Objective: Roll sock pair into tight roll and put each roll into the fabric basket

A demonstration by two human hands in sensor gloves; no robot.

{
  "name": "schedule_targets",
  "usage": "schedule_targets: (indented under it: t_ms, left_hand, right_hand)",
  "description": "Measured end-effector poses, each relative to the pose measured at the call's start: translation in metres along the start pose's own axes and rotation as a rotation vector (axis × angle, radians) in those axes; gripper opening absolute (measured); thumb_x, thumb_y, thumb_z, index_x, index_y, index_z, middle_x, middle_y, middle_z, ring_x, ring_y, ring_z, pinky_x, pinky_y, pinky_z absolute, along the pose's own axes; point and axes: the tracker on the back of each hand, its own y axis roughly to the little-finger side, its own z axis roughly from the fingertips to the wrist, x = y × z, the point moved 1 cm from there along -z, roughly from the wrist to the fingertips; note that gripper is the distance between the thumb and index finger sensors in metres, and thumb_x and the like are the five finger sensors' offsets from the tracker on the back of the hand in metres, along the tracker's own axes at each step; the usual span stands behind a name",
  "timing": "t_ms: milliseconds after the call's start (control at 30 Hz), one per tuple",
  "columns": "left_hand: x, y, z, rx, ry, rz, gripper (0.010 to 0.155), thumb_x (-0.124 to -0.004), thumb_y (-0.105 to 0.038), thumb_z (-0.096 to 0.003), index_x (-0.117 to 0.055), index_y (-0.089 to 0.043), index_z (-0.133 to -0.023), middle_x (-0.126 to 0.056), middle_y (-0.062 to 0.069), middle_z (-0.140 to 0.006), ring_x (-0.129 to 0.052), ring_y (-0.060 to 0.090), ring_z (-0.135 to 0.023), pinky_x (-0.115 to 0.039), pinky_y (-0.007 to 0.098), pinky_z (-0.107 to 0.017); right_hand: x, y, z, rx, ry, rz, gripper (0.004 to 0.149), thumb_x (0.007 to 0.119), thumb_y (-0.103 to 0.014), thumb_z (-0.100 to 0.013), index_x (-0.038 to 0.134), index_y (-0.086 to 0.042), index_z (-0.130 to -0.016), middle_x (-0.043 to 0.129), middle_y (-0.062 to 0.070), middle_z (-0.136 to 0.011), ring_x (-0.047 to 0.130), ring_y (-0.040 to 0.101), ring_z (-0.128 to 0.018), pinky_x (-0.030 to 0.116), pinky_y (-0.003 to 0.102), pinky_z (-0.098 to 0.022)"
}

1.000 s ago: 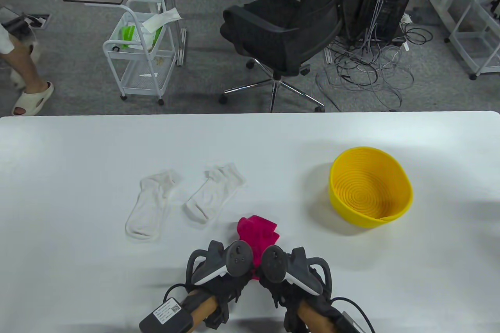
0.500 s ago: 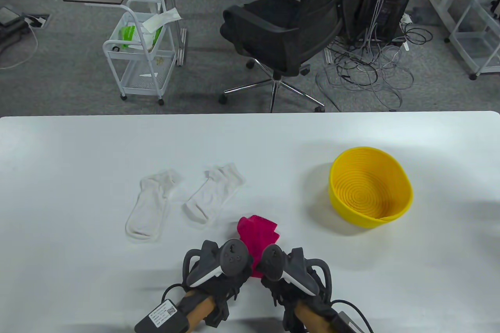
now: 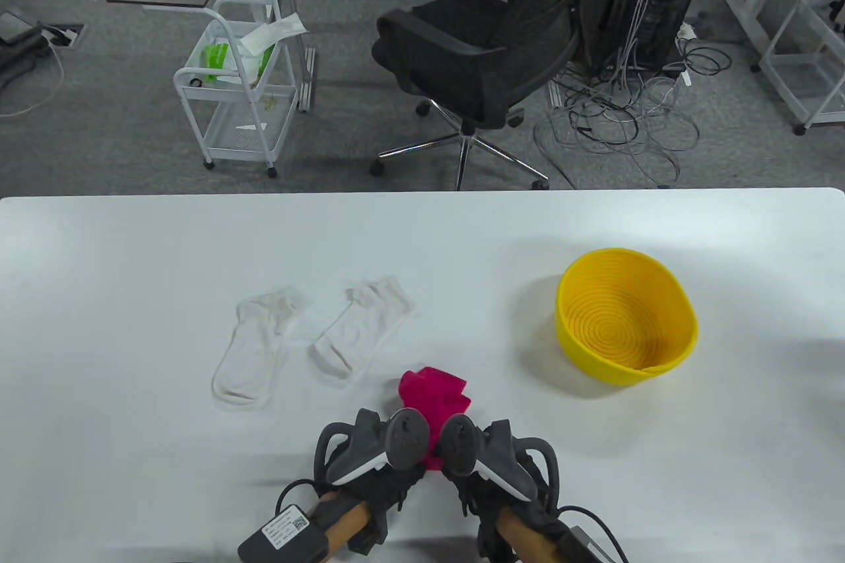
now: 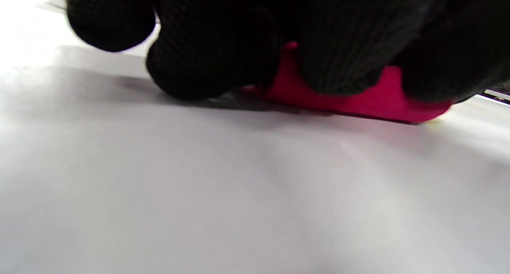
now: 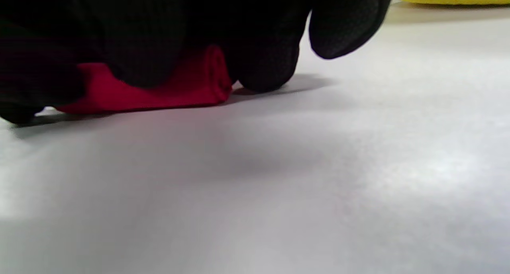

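A magenta sock pair (image 3: pixel 432 395) lies near the table's front edge, its near end rolled up under both hands. My left hand (image 3: pixel 389 457) curls its gloved fingers (image 4: pixel 211 63) over the left part of the roll (image 4: pixel 358 98). My right hand (image 3: pixel 462 457) curls its fingers (image 5: pixel 263 63) over the right part of the roll (image 5: pixel 191 83). The far end of the socks still lies flat beyond the trackers. Two white socks (image 3: pixel 254 342) (image 3: pixel 360 332) lie flat to the left. The yellow basket (image 3: pixel 581 352) stands at the right with nothing in it.
The white table (image 3: pixel 132 259) carries only the socks and the basket. Beyond its far edge stand a black office chair (image 3: pixel 475 55), a white wire cart (image 3: pixel 237 88) and a tangle of cables (image 3: pixel 620 114) on the floor.
Both hands stay on the magenta roll with only small shifts. A person's legs at the far left have left the view.
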Motion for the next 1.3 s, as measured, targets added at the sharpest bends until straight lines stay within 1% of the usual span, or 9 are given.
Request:
schedule_targets:
  t_ms: [167, 333, 400, 433, 600, 867, 1033, 1200, 1300]
  left_hand:
    - [0.000, 0.003, 0.000, 0.010, 0.032, 0.048, 0.043, -0.082, -0.038, -0.0388, -0.092, -0.023, -0.078, -0.095, 0.007, -0.069, -0.099, 0.022, -0.047, -0.077, 0.049, -0.047]
    - [0.000, 0.003, 0.000, 0.015, 0.040, 0.057, 0.043, -0.080, -0.039, -0.0394, -0.092, -0.024, -0.078, -0.096, 0.007, -0.069, -0.099, 0.021, -0.046, -0.077, 0.048, -0.047]
    - [0.000, 0.004, -0.001, 0.019, 0.041, 0.067, 0.043, -0.080, -0.039, -0.0396, -0.092, -0.024, -0.078, -0.096, 0.005, -0.068, -0.099, 0.021, -0.046, -0.077, 0.048, -0.047]
    - [0.000, 0.005, -0.001, 0.021, 0.042, 0.074, 0.043, -0.080, -0.039, -0.0397, -0.092, -0.024, -0.077, -0.096, 0.007, -0.068, -0.099, 0.021, -0.046, -0.077, 0.048, -0.046]
    - [0.000, 0.006, -0.001, 0.027, 0.039, 0.090, 0.043, -0.079, -0.040, -0.0398, -0.092, -0.023, -0.077, -0.096, 0.005, -0.068, -0.099, 0.021, -0.045, -0.077, 0.048, -0.046]
    - [-0.001, 0.006, -0.001, 0.026, 0.026, 0.079, 0.044, -0.079, -0.041, -0.0395, -0.091, -0.023, -0.078, -0.096, 0.005, -0.067, -0.099, 0.021, -0.044, -0.077, 0.048, -0.046]
    - [0.001, 0.007, -0.001, 0.033, 0.028, 0.088, 0.045, -0.079, -0.041, -0.0392, -0.092, -0.023, -0.078, -0.097, 0.005, -0.068, -0.100, 0.022, -0.044, -0.078, 0.048, -0.045]
    - [0.012, 0.006, 0.005, 0.046, -0.041, 0.074, 0.050, -0.082, -0.044, -0.0373, -0.089, -0.025, -0.083, -0.092, 0.004, -0.076, -0.099, 0.022, -0.052, -0.076, 0.048, -0.049]
    - [0.016, 0.004, 0.007, 0.029, -0.037, 0.076, 0.050, -0.085, -0.045, -0.0362, -0.089, -0.029, -0.083, -0.091, 0.003, -0.077, -0.098, 0.022, -0.054, -0.076, 0.048, -0.050]
  right_hand:
    - [-0.004, 0.003, 0.000, -0.005, 0.000, -0.029, 0.041, 0.084, -0.044, -0.041, 0.085, -0.037, -0.081, 0.091, -0.011, -0.084, 0.093, 0.016, -0.077, 0.074, 0.050, -0.063]
    - [-0.021, 0.004, 0.008, -0.039, 0.093, -0.068, 0.039, 0.087, -0.043, -0.039, 0.088, -0.038, -0.077, 0.092, -0.012, -0.083, 0.093, 0.016, -0.077, 0.074, 0.050, -0.063]
    - [-0.025, 0.004, 0.011, -0.061, 0.096, -0.094, 0.038, 0.088, -0.043, -0.038, 0.089, -0.038, -0.076, 0.093, -0.012, -0.082, 0.094, 0.016, -0.076, 0.074, 0.050, -0.062]
    - [-0.026, 0.004, 0.012, -0.075, 0.085, -0.105, 0.038, 0.089, -0.043, -0.038, 0.090, -0.038, -0.076, 0.093, -0.012, -0.082, 0.094, 0.016, -0.076, 0.074, 0.050, -0.062]
    - [-0.019, 0.000, 0.011, -0.090, 0.030, -0.062, 0.039, 0.089, -0.043, -0.038, 0.089, -0.038, -0.077, 0.093, -0.012, -0.083, 0.093, 0.016, -0.077, 0.074, 0.051, -0.062]
    - [-0.006, 0.000, 0.004, -0.045, -0.043, -0.030, 0.043, 0.088, -0.044, -0.039, 0.085, -0.039, -0.081, 0.088, -0.013, -0.089, 0.090, 0.018, -0.082, 0.072, 0.052, -0.064]
    - [-0.003, -0.001, 0.002, -0.028, -0.032, 0.004, 0.045, 0.089, -0.045, -0.038, 0.083, -0.040, -0.083, 0.086, -0.013, -0.092, 0.088, 0.018, -0.084, 0.072, 0.052, -0.064]
    - [0.001, -0.001, 0.000, -0.011, -0.030, 0.022, 0.049, 0.090, -0.045, -0.038, 0.079, -0.040, -0.086, 0.083, -0.013, -0.095, 0.087, 0.019, -0.086, 0.071, 0.052, -0.065]
    - [0.003, 0.000, -0.001, -0.005, -0.023, 0.016, 0.049, 0.090, -0.045, -0.038, 0.079, -0.040, -0.086, 0.082, -0.013, -0.094, 0.087, 0.018, -0.085, 0.071, 0.052, -0.065]
